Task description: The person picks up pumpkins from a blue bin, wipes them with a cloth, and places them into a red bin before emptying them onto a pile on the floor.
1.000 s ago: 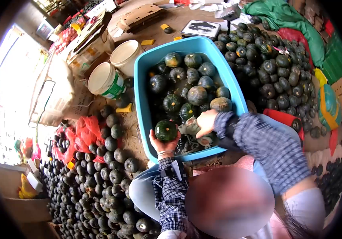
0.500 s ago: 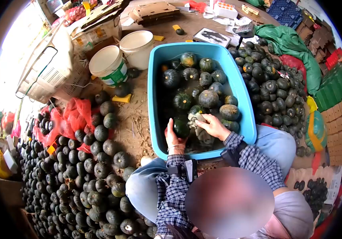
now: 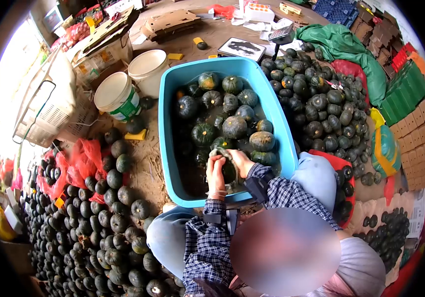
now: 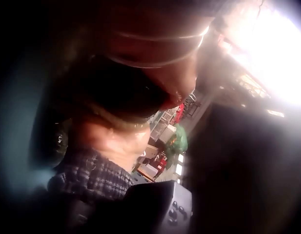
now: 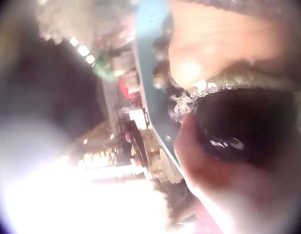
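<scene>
Left hand [image 3: 216, 172] has fingers clasping a partly hidden pumpkin [image 3: 229, 172]; right hand [image 3: 242, 163], fingers mostly obscured, grips cloth [image 3: 220, 150].

Dark navy and white checked fabric, creased, on the left sleeve [image 3: 207, 257] and right sleeve [image 3: 296, 198]; the right one stops short of a pale grey upper-arm sleeve [image 3: 363, 265], with a bit of pink cloth [image 3: 348, 286] next to it. Each wrist has a strapped-on unit: left unit [image 3: 214, 219] is black with a greyer plate [image 3: 232, 221], right unit [image 3: 256, 189] reads dark all over, and thin, shiny, pale bangles [image 3: 217, 193] circle the left wrist. Light blue jeans [image 3: 169, 242] on both legs; head masked by a blurred oval.
</scene>
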`<state>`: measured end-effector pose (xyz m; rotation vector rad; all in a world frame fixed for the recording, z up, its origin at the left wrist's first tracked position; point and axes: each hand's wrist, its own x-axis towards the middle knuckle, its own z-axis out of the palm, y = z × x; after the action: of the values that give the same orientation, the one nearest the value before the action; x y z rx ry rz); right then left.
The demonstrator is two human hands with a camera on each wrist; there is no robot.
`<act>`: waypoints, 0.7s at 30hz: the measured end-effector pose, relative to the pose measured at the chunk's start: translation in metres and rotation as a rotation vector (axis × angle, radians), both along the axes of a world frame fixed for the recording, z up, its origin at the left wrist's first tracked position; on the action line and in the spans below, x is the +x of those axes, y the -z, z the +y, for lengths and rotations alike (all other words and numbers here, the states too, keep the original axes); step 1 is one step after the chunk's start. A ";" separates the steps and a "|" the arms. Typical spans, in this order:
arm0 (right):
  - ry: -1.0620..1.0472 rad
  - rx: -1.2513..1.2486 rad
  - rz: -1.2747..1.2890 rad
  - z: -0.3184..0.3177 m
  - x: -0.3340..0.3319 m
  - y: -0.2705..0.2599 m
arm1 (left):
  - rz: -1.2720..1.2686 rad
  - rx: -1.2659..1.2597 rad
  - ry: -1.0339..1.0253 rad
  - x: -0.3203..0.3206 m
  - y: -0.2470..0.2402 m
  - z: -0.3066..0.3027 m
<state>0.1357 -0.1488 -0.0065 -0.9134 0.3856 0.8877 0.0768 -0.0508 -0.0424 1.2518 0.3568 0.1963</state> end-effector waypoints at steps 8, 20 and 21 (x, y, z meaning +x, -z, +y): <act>0.202 -0.503 -0.939 0.020 -0.052 0.014 | 0.095 -0.051 -0.390 0.021 0.009 -0.007; 0.363 0.525 0.117 -0.027 -0.024 -0.004 | -0.050 -0.734 0.034 0.016 -0.014 -0.033; 0.356 0.554 0.082 -0.031 -0.025 -0.008 | -0.048 -0.665 0.034 0.017 -0.018 -0.032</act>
<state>0.1103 -0.1796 0.0016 -0.2851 0.3337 0.6520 0.0937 -0.0825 -0.0246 0.5951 0.3225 0.0658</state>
